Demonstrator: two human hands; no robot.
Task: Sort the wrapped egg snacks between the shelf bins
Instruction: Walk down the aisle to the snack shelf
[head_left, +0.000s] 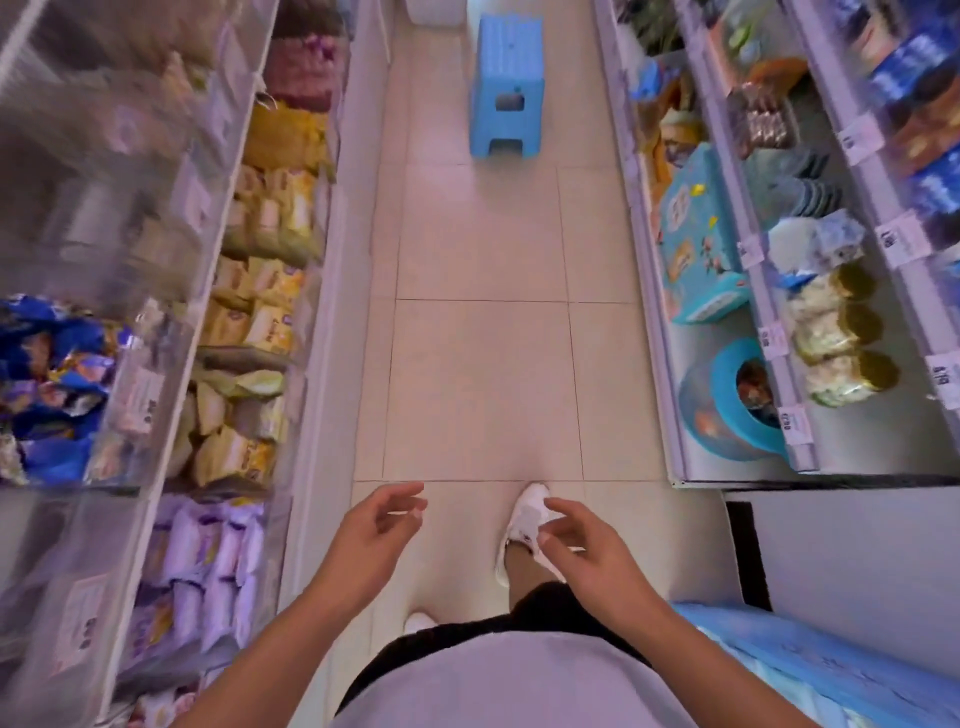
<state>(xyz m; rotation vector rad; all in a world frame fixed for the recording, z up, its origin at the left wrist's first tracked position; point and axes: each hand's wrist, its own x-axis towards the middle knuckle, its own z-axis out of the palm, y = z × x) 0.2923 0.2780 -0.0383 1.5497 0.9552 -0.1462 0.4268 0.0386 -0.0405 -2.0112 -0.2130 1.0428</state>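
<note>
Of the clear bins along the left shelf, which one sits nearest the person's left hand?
The bin of pale purple packets, lowest in view, is nearest the left hand. The yellow packet bins lie farther up the aisle.

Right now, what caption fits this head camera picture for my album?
Two empty hands, left hand and right hand, hover over the tiled aisle between snack bins, blue plastic stool ahead.

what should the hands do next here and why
Probably reach the left hand toward the clear shelf bins of yellow wrapped packets on the left. Both it and the right hand hang empty and loosely curled over the aisle floor, touching no packet, so no sorting can begin yet.
</note>
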